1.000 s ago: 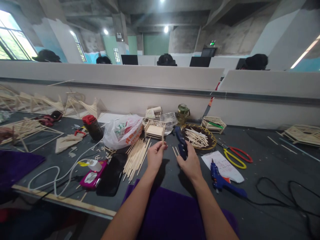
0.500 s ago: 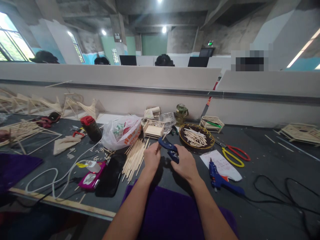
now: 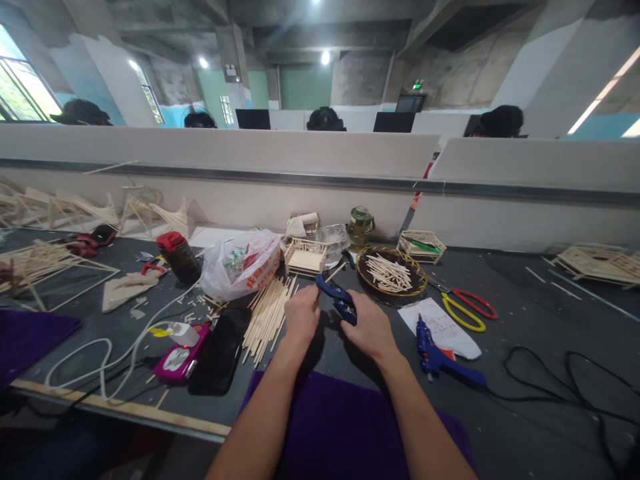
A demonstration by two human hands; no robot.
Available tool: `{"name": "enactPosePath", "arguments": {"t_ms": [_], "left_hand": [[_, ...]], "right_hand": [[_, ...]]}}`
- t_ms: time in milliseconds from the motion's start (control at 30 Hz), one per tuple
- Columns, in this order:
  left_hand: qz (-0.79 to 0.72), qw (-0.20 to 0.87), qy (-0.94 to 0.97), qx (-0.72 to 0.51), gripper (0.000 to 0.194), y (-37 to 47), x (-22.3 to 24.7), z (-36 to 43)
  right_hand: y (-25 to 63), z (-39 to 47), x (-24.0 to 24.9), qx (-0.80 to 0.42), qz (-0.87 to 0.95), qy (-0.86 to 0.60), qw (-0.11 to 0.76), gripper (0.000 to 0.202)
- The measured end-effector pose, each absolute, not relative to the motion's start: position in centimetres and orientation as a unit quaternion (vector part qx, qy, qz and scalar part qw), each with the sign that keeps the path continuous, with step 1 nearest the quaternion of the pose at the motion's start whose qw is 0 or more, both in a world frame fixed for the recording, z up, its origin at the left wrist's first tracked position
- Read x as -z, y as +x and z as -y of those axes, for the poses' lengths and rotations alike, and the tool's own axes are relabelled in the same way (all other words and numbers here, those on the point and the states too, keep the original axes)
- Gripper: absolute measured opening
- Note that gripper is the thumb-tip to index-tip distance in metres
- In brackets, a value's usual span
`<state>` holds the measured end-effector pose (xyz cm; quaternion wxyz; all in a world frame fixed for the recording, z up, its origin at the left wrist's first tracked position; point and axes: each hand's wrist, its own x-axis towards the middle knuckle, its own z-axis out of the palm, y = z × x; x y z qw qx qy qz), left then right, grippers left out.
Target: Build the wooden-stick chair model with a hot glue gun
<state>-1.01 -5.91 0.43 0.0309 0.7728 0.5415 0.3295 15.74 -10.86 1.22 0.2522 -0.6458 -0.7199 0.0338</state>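
My right hand [image 3: 369, 325] is wrapped round the handles of a blue cutting tool [image 3: 334, 291], whose head points up and left. My left hand [image 3: 302, 316] is closed by the tool's head, pinching a thin wooden stick [image 3: 336, 272] that shows slanting up beyond the tool. Left of my left hand lies a bundle of long wooden sticks [image 3: 270, 319]. Beyond my right hand, short sticks [image 3: 391, 272] fill a round woven basket [image 3: 424, 285]. Behind the tool stands a small stick-built model [image 3: 306, 257].
A blue glue gun [image 3: 436, 357] lies on paper at right, near red and yellow scissors [image 3: 465, 313]. On the left are a phone [image 3: 220, 351], a pink power socket [image 3: 181, 360], a plastic bag [image 3: 239, 263] and a red-lidded bottle [image 3: 179, 259]. Purple cloth [image 3: 340, 427] lies in front.
The stick beyond the tool now slants further to the right. Both hands keep their hold, and the whole view has shifted slightly.
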Motion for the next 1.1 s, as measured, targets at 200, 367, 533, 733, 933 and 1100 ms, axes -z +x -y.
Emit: {"name": "enactPosePath", "arguments": {"t_ms": [200,367,533,733,933,1100], "left_hand": [[-0.545,0.034,0.782,-0.300,0.034,-1.0,-0.8,6.0],[-0.545,0.041,0.792,-0.270,0.033,-0.8,-1.3,6.4],[-0.549,0.044,0.801,-0.233,0.032,-0.6,-1.7,6.6],[-0.556,0.043,0.808,-0.190,0.031,-1.3,-2.5,6.4],[-0.546,0.028,0.828,-0.128,0.027,-2.5,-2.7,5.9],[-0.543,0.004,0.834,-0.096,0.025,-2.2,-2.3,5.6]], "right_hand": [[15.9,10.8,-1.0,-0.064,0.713,-0.656,0.241,0.051],[16.0,10.8,-0.9,-0.076,0.708,-0.666,0.222,0.047],[16.0,11.0,-1.5,-0.078,0.708,-0.681,0.172,0.037],[15.0,11.5,-2.3,-0.080,0.695,-0.702,0.134,0.027],[13.9,11.6,-1.8,-0.103,0.693,-0.702,0.129,0.019],[14.1,11.5,-1.5,-0.109,0.689,-0.708,0.110,0.021]]}}
